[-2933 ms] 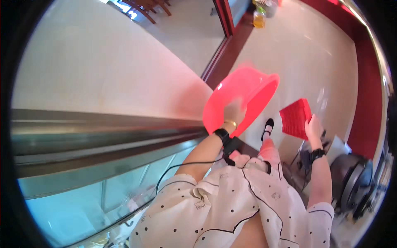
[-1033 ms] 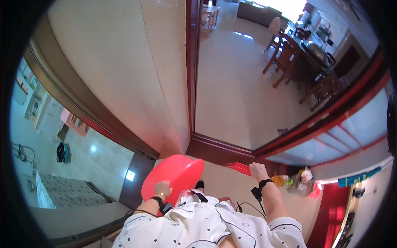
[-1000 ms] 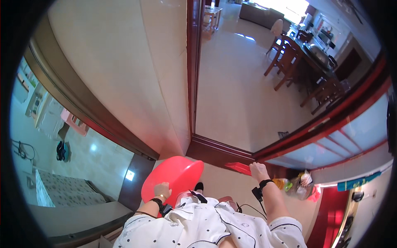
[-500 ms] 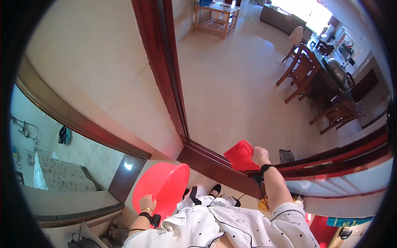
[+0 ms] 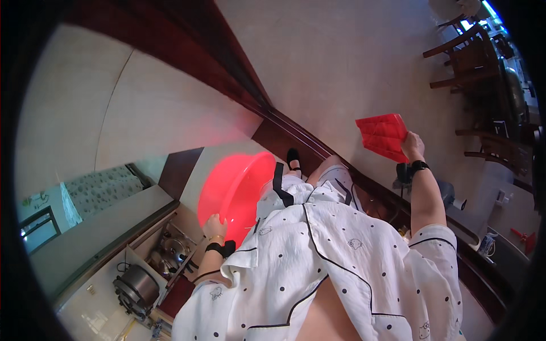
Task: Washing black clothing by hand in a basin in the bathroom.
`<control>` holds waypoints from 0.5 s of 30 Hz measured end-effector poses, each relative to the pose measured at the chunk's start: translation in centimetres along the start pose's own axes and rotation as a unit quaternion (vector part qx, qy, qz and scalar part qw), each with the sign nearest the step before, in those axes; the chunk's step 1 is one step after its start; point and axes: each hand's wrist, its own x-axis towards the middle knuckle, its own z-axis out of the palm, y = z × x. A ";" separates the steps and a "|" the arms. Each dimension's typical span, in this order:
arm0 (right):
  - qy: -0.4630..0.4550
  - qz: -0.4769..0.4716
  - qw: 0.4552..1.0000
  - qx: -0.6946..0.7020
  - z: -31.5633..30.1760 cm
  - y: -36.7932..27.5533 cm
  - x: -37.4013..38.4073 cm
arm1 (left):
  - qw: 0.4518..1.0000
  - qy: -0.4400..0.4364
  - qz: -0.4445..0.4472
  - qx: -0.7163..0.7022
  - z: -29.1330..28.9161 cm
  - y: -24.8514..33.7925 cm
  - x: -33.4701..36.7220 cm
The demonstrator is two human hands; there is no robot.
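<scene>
My left hand [image 5: 216,226] grips the rim of a large red plastic basin [image 5: 208,184]. The basin is tilted on its side against my left leg, its hollow turned toward me. My right hand [image 5: 413,146] is stretched out to the right, its fingers closed on one edge of a flat red rectangular thing [image 5: 382,136]. Crease-like lines cross its surface; I cannot make out its kind. It is held up in the air over the pale floor, apart from the basin.
A dark red door frame [image 5: 227,68] and floor track cross in front of me. Dark wooden chairs [image 5: 472,65] stand by a table at the far right. At the lower left, a metal pot [image 5: 136,287] sits on a counter. A patterned mat [image 5: 105,190] shows beyond the left doorway.
My right hand has moved out to the right and forward with the red rectangular thing. One leg has stepped ahead over the threshold. The basin stays in my left hand.
</scene>
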 end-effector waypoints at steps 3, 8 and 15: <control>-0.001 0.052 0.999 0.000 -0.8 2.3 1.9 | 1.000 -0.026 -0.011 0.013 -0.1 1.6 0.0; -0.007 0.076 0.997 0.016 -1.9 4.9 7.6 | 0.997 -0.065 -0.046 -0.007 -1.7 5.2 1.7; -0.043 0.091 0.994 0.051 -1.8 10.3 17.9 | 0.991 -0.101 -0.087 -0.008 -6.9 15.7 4.0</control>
